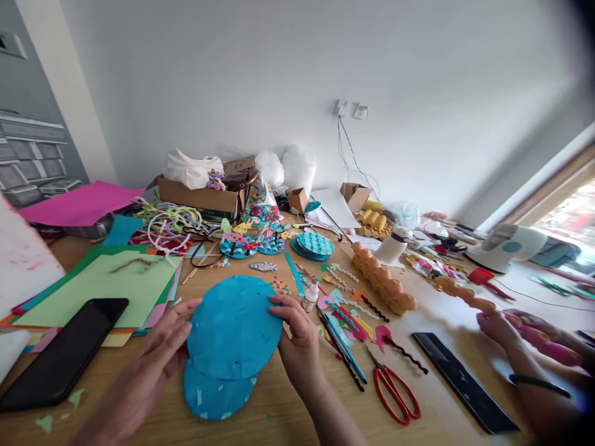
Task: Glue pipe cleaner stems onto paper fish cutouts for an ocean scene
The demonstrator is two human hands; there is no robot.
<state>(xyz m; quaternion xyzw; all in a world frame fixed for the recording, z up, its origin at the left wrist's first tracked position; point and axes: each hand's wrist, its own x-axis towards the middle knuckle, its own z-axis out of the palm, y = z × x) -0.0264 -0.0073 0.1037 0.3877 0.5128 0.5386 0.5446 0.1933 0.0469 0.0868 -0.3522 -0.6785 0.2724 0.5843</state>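
Observation:
A blue paper piece (235, 328), shaped like a round disc with a smaller rounded flap (218, 393) at its lower edge, is held up above the wooden table. My left hand (155, 356) touches its left edge, fingers stretched along the side. On the right edge, my right hand (300, 337) grips it between thumb and fingers. Small pale green flecks show on the flap. Just behind lie a grey paper fish (263, 266) and a small white glue bottle (310, 297).
Red scissors (395, 393), pencils (341, 350) and a black ruler (465, 384) lie right. A phone (62, 353) and green paper (97, 285) are left. Another person's hands (502, 328) hold an orange carton strip (465, 294). Blue discs (312, 244) and an egg carton (383, 279) stand behind.

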